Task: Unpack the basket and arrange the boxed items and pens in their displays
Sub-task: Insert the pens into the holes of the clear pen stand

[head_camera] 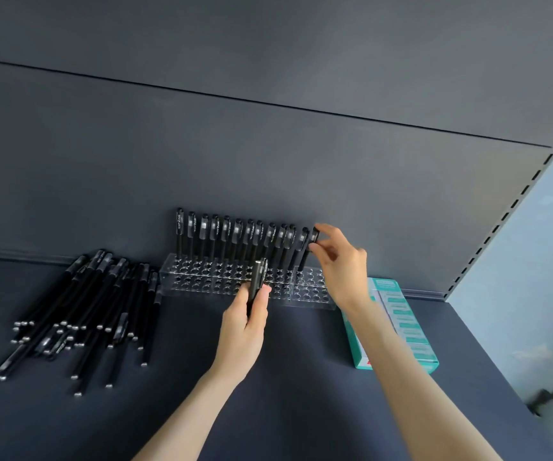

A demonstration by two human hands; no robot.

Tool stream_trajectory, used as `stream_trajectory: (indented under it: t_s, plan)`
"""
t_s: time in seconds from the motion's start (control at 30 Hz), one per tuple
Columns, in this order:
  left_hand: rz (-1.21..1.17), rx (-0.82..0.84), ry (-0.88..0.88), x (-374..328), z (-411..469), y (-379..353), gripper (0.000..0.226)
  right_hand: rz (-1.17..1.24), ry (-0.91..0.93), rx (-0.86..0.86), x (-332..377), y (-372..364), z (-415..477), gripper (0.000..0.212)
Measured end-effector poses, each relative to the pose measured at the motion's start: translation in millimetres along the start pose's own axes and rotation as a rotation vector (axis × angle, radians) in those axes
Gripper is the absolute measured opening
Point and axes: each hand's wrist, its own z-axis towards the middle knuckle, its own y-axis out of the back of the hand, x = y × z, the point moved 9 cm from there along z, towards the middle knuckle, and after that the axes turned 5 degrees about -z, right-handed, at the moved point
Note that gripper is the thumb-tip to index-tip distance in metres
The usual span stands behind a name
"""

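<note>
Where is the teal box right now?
Head view, right side: the teal box lies on the dark shelf, just past the clear pen rack, partly behind the right arm.

I count thirteen pens upright in one clear rack, one teal box, and one loose pile too tangled to count.

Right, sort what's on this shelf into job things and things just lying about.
Job: clear pen rack; standing pens in its back row; loose pen pile; spare pens gripped by the left hand; single pen pinched by the right hand; teal box.
Lying about: dark fitting on the pale side panel.
</note>
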Motion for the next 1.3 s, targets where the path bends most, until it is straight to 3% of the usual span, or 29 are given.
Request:
stream_trajectory:
  t_s: [0.3,0.4,0.53,0.63,0.8,0.97,1.13,1.3]
  plan:
    - [-0.024,0.060,0.053,0,0,-5,0.030,-0.141,0.054,-0.062,13,12,-10,0.029]
    - [-0.029,0.077,0.099,3,1,-5,0.038,0.011,-0.025,-0.118,11,23,-24,0.024]
    - [-0.134,0.173,0.192,6,-4,-18,0.037,0.398,-0.162,0.195,17,-2,-44,0.021]
    - [-0.187,0.238,0.244,8,-9,-28,0.035,0.466,-0.181,0.305,21,-11,-54,0.020]
    - [-0.273,0.280,0.295,10,-14,-31,0.020,0.602,-0.268,0.056,4,14,-53,0.018]
    - [-0.248,0.266,0.323,16,-14,-30,0.019,0.594,-0.244,0.160,8,8,-57,0.033]
    - [-0.216,0.072,0.297,18,-5,-7,0.026,0.362,-0.171,-0.190,2,55,-32,0.035]
    - [-0.286,-0.033,0.300,17,-2,6,0.030,0.177,-0.087,-0.242,3,58,-7,0.034]
